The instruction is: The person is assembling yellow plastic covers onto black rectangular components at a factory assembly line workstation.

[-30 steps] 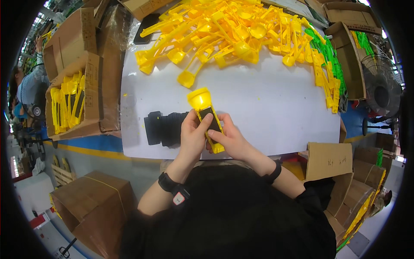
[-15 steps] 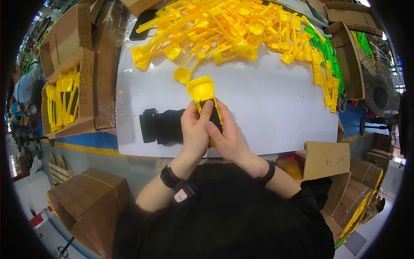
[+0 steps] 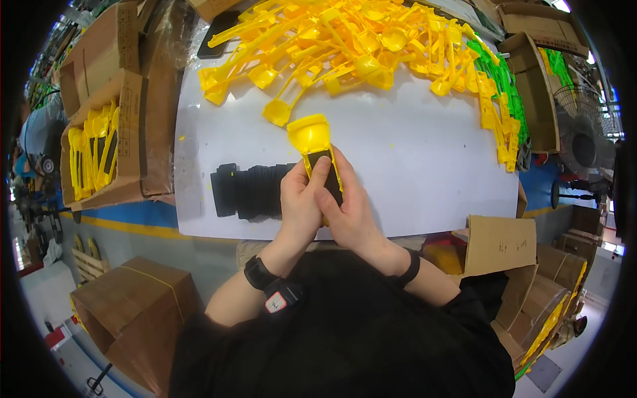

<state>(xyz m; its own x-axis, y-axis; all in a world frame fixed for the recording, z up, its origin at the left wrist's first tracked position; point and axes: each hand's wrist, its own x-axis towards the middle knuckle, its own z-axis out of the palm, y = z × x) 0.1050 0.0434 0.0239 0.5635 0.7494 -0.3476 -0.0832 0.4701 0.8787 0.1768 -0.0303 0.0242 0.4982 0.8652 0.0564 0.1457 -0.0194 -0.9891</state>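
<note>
Both hands grip one yellow plastic scoop (image 3: 310, 136) over the near middle of the table, its cupped head pointing away from me. A black strip (image 3: 321, 161) lies along its handle. My left hand (image 3: 302, 199) wraps the handle's left side, thumb pressed on the strip. From the right, my right hand (image 3: 350, 207) closes round the handle, its thumb beside the left one. The handle's lower end is mostly hidden by the hands. Just left of my left hand, a row of stacked black strips (image 3: 255, 192) lies on the white table (image 3: 424, 166).
A heap of yellow scoops (image 3: 345, 46) covers the table's far side, with green parts (image 3: 507, 83) at its right. An open carton (image 3: 126, 159) at left holds yellow scoops with black strips. More cartons stand lower left (image 3: 129, 305) and lower right (image 3: 501, 245).
Hands and scoop keep nearly the same pose, with the thumbs still on the handle. The table and the things on it appear shifted slightly left in the view.
</note>
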